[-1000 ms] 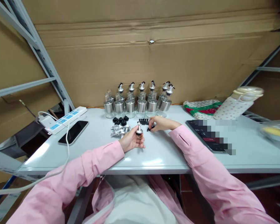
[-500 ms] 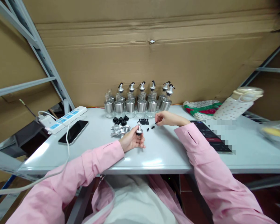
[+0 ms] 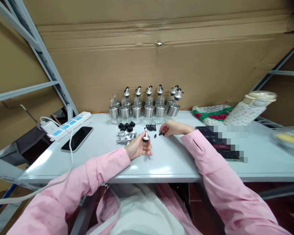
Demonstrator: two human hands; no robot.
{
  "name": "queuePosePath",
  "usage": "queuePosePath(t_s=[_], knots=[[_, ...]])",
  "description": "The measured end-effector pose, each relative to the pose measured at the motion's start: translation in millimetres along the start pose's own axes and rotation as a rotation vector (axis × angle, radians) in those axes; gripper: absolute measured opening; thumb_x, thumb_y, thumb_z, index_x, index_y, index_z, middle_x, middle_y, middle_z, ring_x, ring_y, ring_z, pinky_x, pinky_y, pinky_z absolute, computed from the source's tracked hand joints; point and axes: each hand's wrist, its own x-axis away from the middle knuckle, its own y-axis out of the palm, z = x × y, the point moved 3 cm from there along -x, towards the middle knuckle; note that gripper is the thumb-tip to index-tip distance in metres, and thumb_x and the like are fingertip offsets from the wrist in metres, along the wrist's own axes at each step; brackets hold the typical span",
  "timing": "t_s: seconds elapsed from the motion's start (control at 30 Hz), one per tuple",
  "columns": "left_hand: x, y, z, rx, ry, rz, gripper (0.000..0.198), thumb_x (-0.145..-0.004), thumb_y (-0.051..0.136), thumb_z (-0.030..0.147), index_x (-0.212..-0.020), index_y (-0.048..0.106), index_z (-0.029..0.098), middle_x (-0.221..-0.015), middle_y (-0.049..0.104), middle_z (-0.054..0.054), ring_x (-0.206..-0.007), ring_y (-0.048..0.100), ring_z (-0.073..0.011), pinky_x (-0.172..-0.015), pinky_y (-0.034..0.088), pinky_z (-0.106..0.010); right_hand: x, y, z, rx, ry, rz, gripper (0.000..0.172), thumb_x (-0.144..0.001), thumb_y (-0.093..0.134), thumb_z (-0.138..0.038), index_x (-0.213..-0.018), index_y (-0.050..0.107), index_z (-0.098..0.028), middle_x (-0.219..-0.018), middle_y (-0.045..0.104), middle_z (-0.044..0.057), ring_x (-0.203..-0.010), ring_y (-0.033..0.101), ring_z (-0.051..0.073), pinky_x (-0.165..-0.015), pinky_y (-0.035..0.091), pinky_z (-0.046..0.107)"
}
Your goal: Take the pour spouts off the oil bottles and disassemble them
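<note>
My left hand (image 3: 139, 147) holds a silver pourer spout (image 3: 146, 136) with a black base, upright between thumb and fingers, just above the table. My right hand (image 3: 170, 128) is closed in a pinch low over the table, with a small black plug (image 3: 163, 133) at its fingertips. Loose small black plugs (image 3: 155, 135) lie beside that hand. Just behind, black flip levers (image 3: 151, 127) are lined up in a row. Left of my left hand are silver spout bodies (image 3: 125, 137) in a heap and black ribbed stoppers (image 3: 126, 125).
Glass bottles with steel sleeves (image 3: 137, 111) stand at the back, several topped with pourer spouts. A power strip (image 3: 71, 125) and a phone (image 3: 77, 138) lie left. To the right are a tablet (image 3: 218, 143), a patterned cloth (image 3: 212, 114), a dotted tumbler (image 3: 247, 107) and a bowl (image 3: 290, 140).
My right hand has moved slightly left and down, closer to the loose black plugs. My left hand keeps the pourer spout in the same place.
</note>
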Motion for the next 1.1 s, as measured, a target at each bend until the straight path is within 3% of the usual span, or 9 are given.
queuePosePath(t_s=[0.4, 0.57, 0.8, 0.97, 1.1], knots=[[2, 1.2, 1, 0.0, 0.006, -0.01, 0.046, -0.088, 0.023, 0.052, -0.07, 0.045, 0.016, -0.052, 0.05, 0.002, -0.043, 0.049, -0.0107, -0.063, 0.047, -0.029, 2, 7, -18, -0.088, -0.072, -0.041, 0.031, -0.057, 0.069, -0.019, -0.088, 0.07, -0.017, -0.073, 0.067, 0.002, -0.067, 0.059, 0.017, -0.064, 0.045, 0.026], [1, 0.4, 0, -0.008, 0.007, -0.015, 0.045, -0.087, 0.027, 0.056, -0.071, 0.044, 0.016, -0.053, 0.05, 0.002, -0.044, 0.05, -0.0107, -0.064, 0.046, -0.029, 4, 4, -26, -0.034, -0.179, 0.06, 0.034, -0.059, 0.069, -0.024, -0.093, 0.067, -0.018, -0.086, 0.064, 0.003, -0.074, 0.056, 0.016, -0.068, 0.043, 0.027], [1, 1.2, 0, -0.009, 0.0, -0.017, 0.046, -0.087, 0.027, 0.056, -0.07, 0.044, 0.016, -0.053, 0.049, 0.002, -0.044, 0.049, -0.0106, -0.064, 0.046, -0.028, 2, 10, -39, 0.018, -0.296, 0.084, 0.018, -0.063, 0.064, -0.021, -0.079, 0.07, -0.017, -0.084, 0.061, 0.004, -0.075, 0.054, 0.015, -0.074, 0.042, 0.027], [2, 2.0, 1, -0.008, 0.001, -0.006, 0.046, -0.088, 0.024, 0.053, -0.07, 0.044, 0.016, -0.052, 0.049, 0.002, -0.044, 0.049, -0.011, -0.064, 0.046, -0.029, 2, 3, -38, -0.24, -0.261, 0.182, 0.022, -0.065, 0.063, -0.032, -0.078, 0.065, -0.014, -0.083, 0.065, 0.006, -0.075, 0.059, 0.016, -0.072, 0.045, 0.027], [2, 1.8, 1, -0.018, 0.005, -0.008, 0.046, -0.086, 0.028, 0.057, -0.07, 0.044, 0.017, -0.053, 0.049, 0.002, -0.044, 0.048, -0.0109, -0.065, 0.046, -0.029, 4, -5, -29, -0.484, -0.184, 0.22, 0.028, -0.064, 0.062, -0.038, -0.078, 0.059, -0.014, -0.069, 0.065, 0.003, -0.066, 0.059, 0.014, -0.064, 0.047, 0.026]])
